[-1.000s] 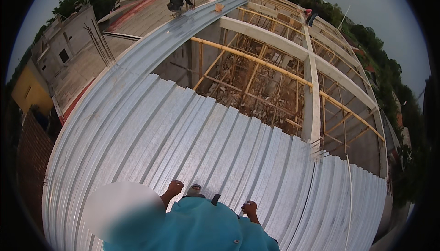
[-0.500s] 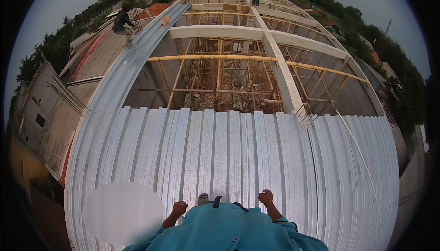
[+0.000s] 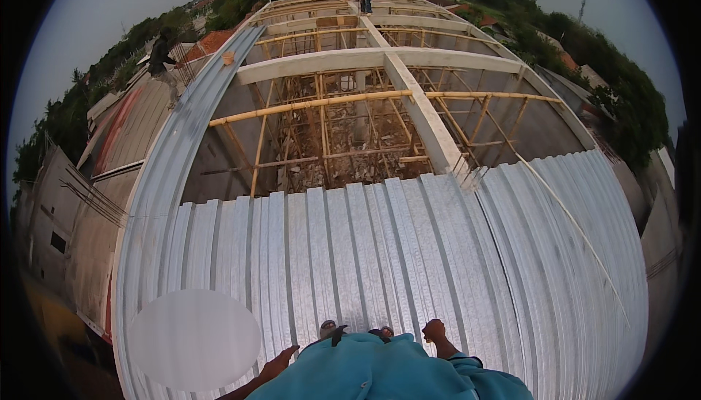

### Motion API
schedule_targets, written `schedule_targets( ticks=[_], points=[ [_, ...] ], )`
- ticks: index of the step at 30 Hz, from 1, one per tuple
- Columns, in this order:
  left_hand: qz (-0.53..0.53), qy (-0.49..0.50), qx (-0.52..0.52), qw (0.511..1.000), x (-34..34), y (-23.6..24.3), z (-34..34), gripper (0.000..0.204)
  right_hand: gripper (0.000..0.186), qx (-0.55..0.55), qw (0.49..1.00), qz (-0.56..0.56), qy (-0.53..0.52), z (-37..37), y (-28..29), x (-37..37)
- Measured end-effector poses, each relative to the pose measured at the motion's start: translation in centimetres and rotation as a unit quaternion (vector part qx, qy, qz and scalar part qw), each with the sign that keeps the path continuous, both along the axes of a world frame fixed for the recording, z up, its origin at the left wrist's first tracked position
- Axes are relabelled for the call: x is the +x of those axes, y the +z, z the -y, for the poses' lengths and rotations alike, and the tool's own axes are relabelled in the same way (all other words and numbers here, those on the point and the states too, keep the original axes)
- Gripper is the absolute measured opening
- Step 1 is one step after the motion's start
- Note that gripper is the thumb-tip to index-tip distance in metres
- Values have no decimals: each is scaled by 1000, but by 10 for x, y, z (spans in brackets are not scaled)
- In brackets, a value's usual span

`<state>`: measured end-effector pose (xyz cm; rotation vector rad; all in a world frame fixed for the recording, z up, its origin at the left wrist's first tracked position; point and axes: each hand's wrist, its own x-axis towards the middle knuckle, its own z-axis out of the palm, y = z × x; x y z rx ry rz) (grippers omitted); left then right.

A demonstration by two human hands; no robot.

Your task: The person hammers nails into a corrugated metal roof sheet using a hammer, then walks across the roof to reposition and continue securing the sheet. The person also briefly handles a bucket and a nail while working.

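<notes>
I am standing on ribbed silver metal sheeting point(image 3: 380, 247), my blue shirt and the tips of my feet showing at the bottom edge. My left hand point(image 3: 281, 358) hangs beside my body at lower left, over the sheeting, its fingertips too small and partly hidden to read. On the other side, my right hand point(image 3: 436, 333) is curled closed above the metal, with nothing visible in it. A long thin pale strip point(image 3: 577, 225) lies diagonally across the sheets to my right.
Beyond the sheet edge lies an open drop between concrete beams point(image 3: 420, 108) and bamboo poles point(image 3: 307, 106), with rubble below. A narrow sheet strip point(image 3: 161, 159) runs along the left, holding an orange bucket point(image 3: 228, 58). Workers crouch at left point(image 3: 161, 60) and on the far beam point(image 3: 363, 2).
My view has swung, bringing the middle beam upright and the far roof higher and straighter. My left hand is lower beside my body. The worker at left has shifted posture.
</notes>
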<state>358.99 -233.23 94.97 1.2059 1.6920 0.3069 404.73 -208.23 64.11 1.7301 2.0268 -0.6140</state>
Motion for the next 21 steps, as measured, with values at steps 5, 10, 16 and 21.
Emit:
schedule_targets(
  ticks=[5, 10, 16, 21],
  points=[
    [-1, -149, 94, 984, 11, -28, -47, 63, 36, -20, 993, -96, -65, -5, 32, 10],
    [4, -205, 106, 973, 9, -43, -65, 63, 44, -29, 983, -123, -133, 24, 57, 24],
    [10, -232, 99, 968, 10, -41, -83, 62, 28, -102, 992, -39, -62, 82, 24, 52],
    [15, -243, 92, 966, 10, -44, -93, 61, 17, -180, 982, -30, -43, 102, -1, 62]
  ],
)
